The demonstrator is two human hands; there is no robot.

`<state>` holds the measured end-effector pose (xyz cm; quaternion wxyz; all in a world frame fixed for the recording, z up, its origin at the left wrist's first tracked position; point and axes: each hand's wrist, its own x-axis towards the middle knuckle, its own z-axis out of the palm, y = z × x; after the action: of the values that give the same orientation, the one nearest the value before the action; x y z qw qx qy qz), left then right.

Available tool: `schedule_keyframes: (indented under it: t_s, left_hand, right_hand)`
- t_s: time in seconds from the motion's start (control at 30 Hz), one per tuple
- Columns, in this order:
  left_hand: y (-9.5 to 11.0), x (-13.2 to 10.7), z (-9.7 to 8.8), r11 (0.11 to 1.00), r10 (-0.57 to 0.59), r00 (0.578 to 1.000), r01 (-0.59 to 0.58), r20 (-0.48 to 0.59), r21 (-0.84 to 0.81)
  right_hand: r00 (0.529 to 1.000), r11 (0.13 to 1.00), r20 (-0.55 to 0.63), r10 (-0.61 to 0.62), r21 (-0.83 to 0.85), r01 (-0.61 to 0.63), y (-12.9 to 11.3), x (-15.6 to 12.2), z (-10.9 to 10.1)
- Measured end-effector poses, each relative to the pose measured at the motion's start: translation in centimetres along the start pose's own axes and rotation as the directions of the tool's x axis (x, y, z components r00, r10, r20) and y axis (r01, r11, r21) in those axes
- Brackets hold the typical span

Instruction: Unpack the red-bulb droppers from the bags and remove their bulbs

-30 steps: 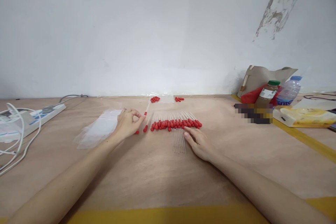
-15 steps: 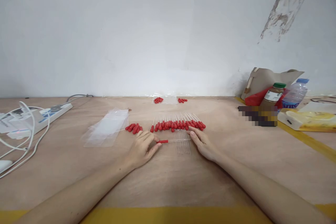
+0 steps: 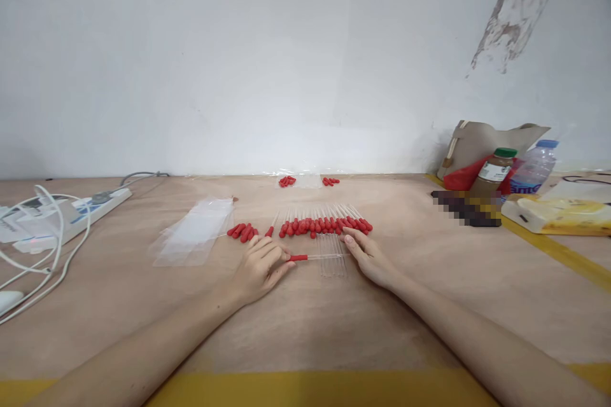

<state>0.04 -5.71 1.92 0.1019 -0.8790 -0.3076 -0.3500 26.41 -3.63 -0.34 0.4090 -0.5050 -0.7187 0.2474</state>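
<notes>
My left hand (image 3: pixel 261 270) pinches the red rubber bulb (image 3: pixel 299 257) of a glass dropper between thumb and forefinger. The dropper's clear tube (image 3: pixel 324 257) runs sideways to my right hand (image 3: pixel 370 261), whose fingers are closed at its far end. Below that tube lie several loose glass tubes (image 3: pixel 333 271), side by side. Behind my hands is a row of finished-looking droppers (image 3: pixel 319 226), red bulbs toward me. One dropper (image 3: pixel 270 230) lies slanted, apart from the row's left end, close to my left fingers. Loose red bulbs (image 3: pixel 243 231) are piled left of it.
Clear plastic bags (image 3: pixel 195 232) lie fanned out at left, beyond them a power strip (image 3: pixel 102 206) with white cables. More red bulbs (image 3: pixel 287 182) sit in clear plastic by the wall. At right stand a green-capped bottle (image 3: pixel 496 172), a clear bottle (image 3: pixel 534 168) and a yellow-white pack (image 3: pixel 563 216).
The dropper at the row's left end has shifted left and tilted, leaving a gap beside the row. My hands keep almost the same place on the held dropper.
</notes>
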Motion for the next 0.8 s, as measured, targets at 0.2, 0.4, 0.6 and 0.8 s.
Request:
schedule_keyframes:
  t_s: [0.2,0.4,0.6,0.8]
  left_hand:
    - [0.2,0.2,0.1,0.999,0.045,0.998,-0.045,-0.035,0.007]
    - [0.5,0.2,0.6,0.999,0.049,0.998,-0.05,-0.045,-0.021]
    - [1.3,0.6,0.7,0.998,0.021,1.0,-0.019,0.023,-0.063]
    - [1.2,0.3,0.8,0.991,0.122,0.991,-0.12,0.047,-0.051]
  right_hand:
    - [0.885,0.846,-0.024,-0.465,-0.306,0.437,-2.0,-0.7,-0.6]
    - [0.772,0.671,0.044,-0.634,-0.466,0.577,-2.9,-1.2,0.6]
    - [0.755,0.659,0.047,-0.654,-0.456,0.599,-3.5,-1.9,1.4]
    - [0.71,0.608,0.071,-0.7,-0.461,0.646,-3.5,-2.5,1.5]
